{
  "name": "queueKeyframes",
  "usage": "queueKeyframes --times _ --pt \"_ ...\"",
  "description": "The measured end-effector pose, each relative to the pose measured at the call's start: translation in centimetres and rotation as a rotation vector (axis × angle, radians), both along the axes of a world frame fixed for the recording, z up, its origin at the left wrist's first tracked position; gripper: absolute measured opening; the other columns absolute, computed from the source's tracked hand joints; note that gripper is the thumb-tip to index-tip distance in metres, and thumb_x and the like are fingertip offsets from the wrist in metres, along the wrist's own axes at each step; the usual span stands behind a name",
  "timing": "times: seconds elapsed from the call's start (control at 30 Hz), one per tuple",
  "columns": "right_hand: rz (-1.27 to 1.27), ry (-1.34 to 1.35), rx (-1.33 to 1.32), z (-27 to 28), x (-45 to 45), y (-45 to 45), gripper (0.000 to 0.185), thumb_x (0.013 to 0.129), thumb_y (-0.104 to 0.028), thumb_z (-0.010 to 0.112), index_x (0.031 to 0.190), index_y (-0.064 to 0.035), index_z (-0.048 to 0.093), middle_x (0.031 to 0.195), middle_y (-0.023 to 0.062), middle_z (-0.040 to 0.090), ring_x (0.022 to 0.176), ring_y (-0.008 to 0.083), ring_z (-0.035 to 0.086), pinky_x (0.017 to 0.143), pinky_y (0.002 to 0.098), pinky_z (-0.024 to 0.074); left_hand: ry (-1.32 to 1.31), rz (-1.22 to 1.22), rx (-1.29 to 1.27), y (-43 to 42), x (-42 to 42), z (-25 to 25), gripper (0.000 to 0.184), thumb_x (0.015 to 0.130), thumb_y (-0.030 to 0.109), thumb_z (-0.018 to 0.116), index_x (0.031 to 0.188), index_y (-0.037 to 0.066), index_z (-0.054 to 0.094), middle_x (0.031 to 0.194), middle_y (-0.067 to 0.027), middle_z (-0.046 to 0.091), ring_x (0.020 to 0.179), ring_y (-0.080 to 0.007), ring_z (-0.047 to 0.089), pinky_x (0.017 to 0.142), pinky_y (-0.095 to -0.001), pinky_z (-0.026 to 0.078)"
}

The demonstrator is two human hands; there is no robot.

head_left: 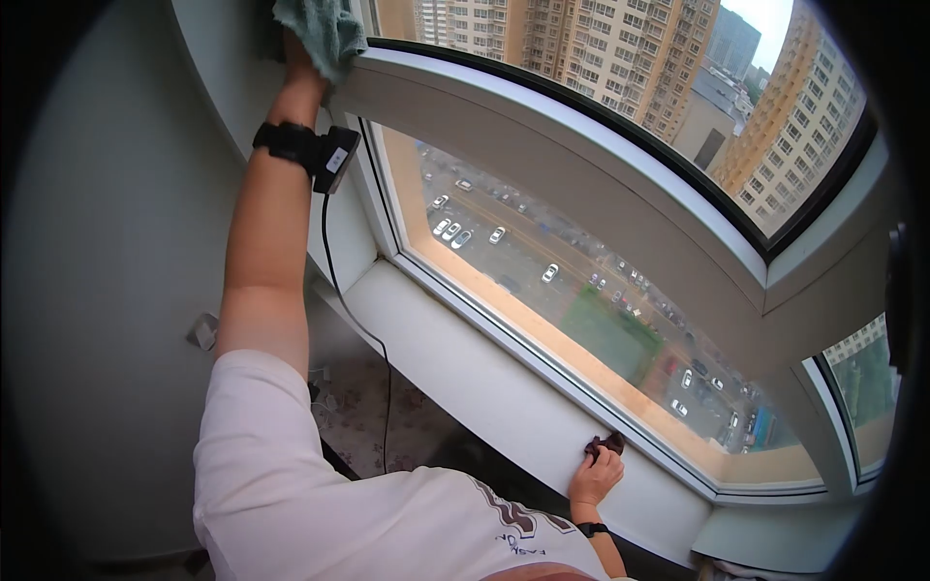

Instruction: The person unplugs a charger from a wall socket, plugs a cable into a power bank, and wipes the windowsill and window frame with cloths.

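My left hand (305, 56) is raised at the top left, by the upper corner of the window frame. A grey-green cloth (325, 31) covers most of its fingers and hangs over the frame. A black strap with a small box (334, 160) is round that wrist, and a cable runs down from it. Low on the right, my right hand (598, 474) rests at the white window sill (455, 368), its fingers closed round a dark brown cloth (605, 445) that touches the base of the window frame.
The window (581, 271) looks down on a car park and tall buildings. A curved white frame bar (581, 126) crosses it. On the left wall is a socket (202, 332). The cable (386, 387) hangs over the sill edge beside patterned fabric.
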State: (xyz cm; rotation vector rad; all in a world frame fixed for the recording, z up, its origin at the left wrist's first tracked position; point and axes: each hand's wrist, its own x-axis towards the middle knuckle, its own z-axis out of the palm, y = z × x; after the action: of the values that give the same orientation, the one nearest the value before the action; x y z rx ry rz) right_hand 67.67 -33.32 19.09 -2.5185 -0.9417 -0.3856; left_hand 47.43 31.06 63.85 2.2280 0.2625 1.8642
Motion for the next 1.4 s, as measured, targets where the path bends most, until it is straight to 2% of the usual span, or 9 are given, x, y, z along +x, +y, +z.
queueKeyframes --times 0.03,0.17,0.2,0.47,0.6,0.67,0.87,1.13,1.4 --pt "0.004 -0.007 -0.004 -0.2 0.0 -0.1 0.030 0.083 -0.008 0.065 0.112 -0.0082 0.058 0.115 0.0129 0.053 0.107 0.0361 0.047 0.096 0.0480 0.0367 0.186 0.651 0.543 0.2 -1.3 -2.4 0.031 0.096 0.021 0.055 0.122 0.004 0.052 0.107 -0.0195 0.057 0.101 -0.0330 0.055 0.093 -0.0414 0.044" --pt "0.000 -0.017 0.006 -0.3 0.0 -0.1 0.029 0.083 -0.010 0.066 0.111 -0.0090 0.059 0.113 0.0125 0.053 0.107 0.0358 0.047 0.096 0.0480 0.0364 -0.116 0.614 0.764 2.2 -0.9 -8.3 0.016 0.099 0.019 0.049 0.111 0.010 0.053 0.092 -0.0129 0.056 0.080 -0.0245 0.057 0.073 -0.0364 0.051" --pt "-0.016 -0.011 0.003 -0.4 0.2 -0.2 0.029 0.083 -0.010 0.066 0.111 -0.0090 0.059 0.113 0.0125 0.053 0.107 0.0358 0.047 0.096 0.0480 0.0364 -0.263 0.218 0.376 2.4 -0.7 -10.9 0.021 0.099 0.024 0.051 0.113 0.009 0.052 0.091 -0.0111 0.056 0.083 -0.0231 0.056 0.077 -0.0344 0.049" --pt "-0.028 0.022 0.125 -0.7 0.5 -0.6 0.025 0.080 -0.014 0.069 0.105 -0.0127 0.064 0.102 0.0097 0.058 0.101 0.0337 0.051 0.093 0.0473 0.0387 0.455 0.383 0.160 -23.3 10.8 -13.1 0.038 0.089 0.022 0.066 0.121 0.007 0.051 0.102 -0.0101 0.053 0.091 -0.0264 0.053 0.075 -0.0399 0.046" --pt "-0.148 0.508 0.578 0.1 1.3 -0.2 0.018 0.091 -0.016 0.064 0.107 -0.0074 0.063 0.098 0.0094 0.062 0.094 0.0246 0.061 0.085 0.0396 0.0488 0.112 0.242 0.652 -31.3 13.8 -9.7 0.056 0.083 0.020 0.068 0.134 0.005 0.049 0.135 -0.0216 0.050 0.128 -0.0400 0.048 0.104 -0.0499 0.042" --pt "-0.150 0.743 0.952 2.8 3.0 0.4 0.016 0.096 -0.014 0.060 0.108 -0.0032 0.060 0.100 0.0067 0.062 0.093 0.0155 0.061 0.081 0.0318 0.0511 0.342 0.226 0.667 -34.6 14.9 -7.4 0.060 0.093 0.040 0.060 0.144 0.010 0.047 0.151 -0.0175 0.039 0.142 -0.0417 0.034 0.113 -0.0523 0.031" --pt "0.203 -0.696 0.913 31.5 6.9 1.6 0.036 0.081 -0.011 0.072 0.116 -0.0134 0.064 0.126 0.0081 0.058 0.118 0.0325 0.049 0.104 0.0486 0.0348 0.008 0.192 0.384 -40.4 20.0 -3.8 0.082 0.088 0.053 0.060 0.152 0.011 0.030 0.145 -0.0254 0.041 0.133 -0.0460 0.042 0.107 -0.0562 0.037" --pt "-0.022 -1.014 0.415 29.9 14.1 1.0 0.049 0.098 -0.055 0.043 0.139 -0.0297 0.054 0.149 -0.0014 0.044 0.145 0.0339 0.025 0.120 0.0558 0.0137 0.044 0.340 0.553 -38.4 19.5 -4.6 0.099 0.077 0.052 0.076 0.153 0.012 0.027 0.140 -0.0211 0.046 0.129 -0.0423 0.047 0.104 -0.0570 0.039" --pt "-0.574 -0.768 0.860 30.2 26.6 -20.5 0.077 0.103 -0.057 0.026 0.150 0.0031 0.029 0.153 0.0262 0.033 0.141 0.0429 0.030 0.118 0.0525 0.0148 0.017 0.342 0.513 -38.4 20.0 -4.9 0.094 0.079 0.050 0.076 0.151 0.010 0.031 0.141 -0.0190 0.047 0.128 -0.0425 0.047 0.103 -0.0523 0.042"
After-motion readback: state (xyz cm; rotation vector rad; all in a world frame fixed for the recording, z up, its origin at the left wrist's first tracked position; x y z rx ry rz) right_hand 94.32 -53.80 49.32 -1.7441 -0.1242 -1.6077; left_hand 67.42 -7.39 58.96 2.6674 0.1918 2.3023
